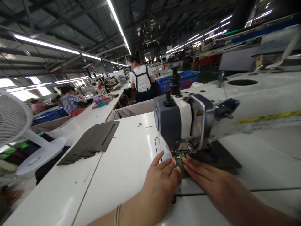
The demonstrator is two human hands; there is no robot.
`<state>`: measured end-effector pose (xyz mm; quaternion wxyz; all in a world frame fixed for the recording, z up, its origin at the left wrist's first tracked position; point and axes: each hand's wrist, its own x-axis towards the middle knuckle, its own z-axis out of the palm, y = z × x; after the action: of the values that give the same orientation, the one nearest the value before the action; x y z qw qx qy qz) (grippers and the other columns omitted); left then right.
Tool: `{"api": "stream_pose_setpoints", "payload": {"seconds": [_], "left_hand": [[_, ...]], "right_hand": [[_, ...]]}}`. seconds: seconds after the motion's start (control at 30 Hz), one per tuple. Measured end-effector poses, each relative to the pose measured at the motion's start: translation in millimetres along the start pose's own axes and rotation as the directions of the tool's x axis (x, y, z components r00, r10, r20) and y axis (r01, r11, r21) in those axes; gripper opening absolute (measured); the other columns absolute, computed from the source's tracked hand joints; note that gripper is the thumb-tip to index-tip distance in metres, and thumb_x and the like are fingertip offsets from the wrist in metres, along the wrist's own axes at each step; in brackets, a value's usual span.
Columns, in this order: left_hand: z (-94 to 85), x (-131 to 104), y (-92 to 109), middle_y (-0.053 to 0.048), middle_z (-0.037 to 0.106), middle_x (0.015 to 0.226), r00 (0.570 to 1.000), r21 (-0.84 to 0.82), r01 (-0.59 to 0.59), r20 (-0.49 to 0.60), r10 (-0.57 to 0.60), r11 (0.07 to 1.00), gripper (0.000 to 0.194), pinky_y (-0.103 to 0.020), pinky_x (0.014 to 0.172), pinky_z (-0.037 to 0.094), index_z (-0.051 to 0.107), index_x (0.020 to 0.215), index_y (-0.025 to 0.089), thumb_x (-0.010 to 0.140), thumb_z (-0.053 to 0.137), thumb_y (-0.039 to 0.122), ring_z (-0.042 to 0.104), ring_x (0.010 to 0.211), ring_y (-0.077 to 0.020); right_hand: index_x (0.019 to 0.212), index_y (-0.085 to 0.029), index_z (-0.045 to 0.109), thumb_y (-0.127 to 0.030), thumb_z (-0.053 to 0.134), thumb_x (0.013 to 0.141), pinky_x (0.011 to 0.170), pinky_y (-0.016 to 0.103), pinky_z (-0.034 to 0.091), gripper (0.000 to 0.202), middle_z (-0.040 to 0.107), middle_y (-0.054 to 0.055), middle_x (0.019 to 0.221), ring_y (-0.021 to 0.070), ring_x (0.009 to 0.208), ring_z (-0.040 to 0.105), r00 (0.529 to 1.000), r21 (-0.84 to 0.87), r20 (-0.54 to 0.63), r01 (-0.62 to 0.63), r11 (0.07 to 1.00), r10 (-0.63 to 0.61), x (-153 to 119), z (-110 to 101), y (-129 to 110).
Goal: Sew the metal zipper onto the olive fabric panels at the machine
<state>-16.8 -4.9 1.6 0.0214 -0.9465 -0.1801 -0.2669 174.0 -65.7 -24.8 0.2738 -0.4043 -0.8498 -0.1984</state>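
I am pressing both hands flat at the near edge of the desk (122, 163), right under the head of the sewing machine (188, 122). My left hand (162, 182) is lying with fingers half curled and holding nothing, fingertips on the small olive fabric piece (180, 166) at the needle. My right hand (211, 182) is lying beside it with fingers stretched out, flat on the same piece. I am judging the piece thin, soft and light, prone to sliding on the smooth top, so flat fingertip pressure near its edges suits it best. A stack of grey cut pieces (94, 141) is lying toward the desk's far left edge.
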Motion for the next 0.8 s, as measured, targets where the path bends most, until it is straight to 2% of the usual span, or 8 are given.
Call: {"api": "stream_pose_setpoints", "payload": {"seconds": [0.27, 0.4, 0.63, 0.8], "left_hand": [[8.0, 8.6, -12.3, -0.006, 0.068, 0.102, 1.0, 0.047, -0.003, -0.019, 0.004, 0.999, 0.019, -0.036, 0.106, 0.035, 0.06, 0.089, 0.015, 0.093, 0.042, 0.02, 0.061, 0.102, -0.0162], [9.8, 11.1, -14.5, -0.004, 0.069, 0.098, 1.0, 0.042, -0.001, -0.025, 0.002, 0.999, 0.016, -0.035, 0.104, 0.036, 0.06, 0.088, 0.015, 0.092, 0.045, 0.019, 0.062, 0.099, -0.0166], [6.6, 13.3, -16.0, -0.004, 0.069, 0.096, 1.0, 0.048, -0.002, 0.007, 0.001, 0.999, 0.013, -0.035, 0.102, 0.038, 0.06, 0.085, 0.016, 0.091, 0.049, 0.02, 0.063, 0.096, -0.0169], [8.5, 13.2, -17.8, -0.003, 0.069, 0.093, 1.0, 0.048, 0.006, 0.027, -0.007, 0.999, 0.011, -0.035, 0.101, 0.037, 0.06, 0.085, 0.016, 0.09, 0.05, 0.02, 0.063, 0.094, -0.0156]], "right_hand": [[0.106, -0.003, 0.06, 0.006, 0.026, 0.08, 0.082, 0.033, 0.054, 0.044, 0.056, 0.014, 0.108, 0.0224, 0.098, 0.056, 0.996, 0.095, -0.035, -0.078, 0.992, 0.081, 11.5, -0.1, 6.6], [0.102, -0.007, 0.059, 0.005, 0.027, 0.078, 0.074, 0.03, 0.057, 0.042, 0.059, 0.012, 0.099, 0.0219, 0.088, 0.06, 0.991, 0.083, -0.074, -0.104, 0.991, 0.11, 17.2, -1.6, 7.0], [0.1, -0.01, 0.058, 0.003, 0.027, 0.079, 0.064, 0.026, 0.058, 0.04, 0.06, 0.01, 0.096, 0.0212, 0.08, 0.061, 0.987, 0.045, -0.111, -0.111, 0.993, 0.115, 22.0, -1.1, 8.1], [0.096, -0.011, 0.059, 0.002, 0.027, 0.078, 0.063, 0.024, 0.057, 0.038, 0.061, 0.009, 0.093, 0.0201, 0.08, 0.062, 0.986, 0.041, -0.122, -0.11, 0.993, 0.114, 26.0, -3.5, 8.4]]}}
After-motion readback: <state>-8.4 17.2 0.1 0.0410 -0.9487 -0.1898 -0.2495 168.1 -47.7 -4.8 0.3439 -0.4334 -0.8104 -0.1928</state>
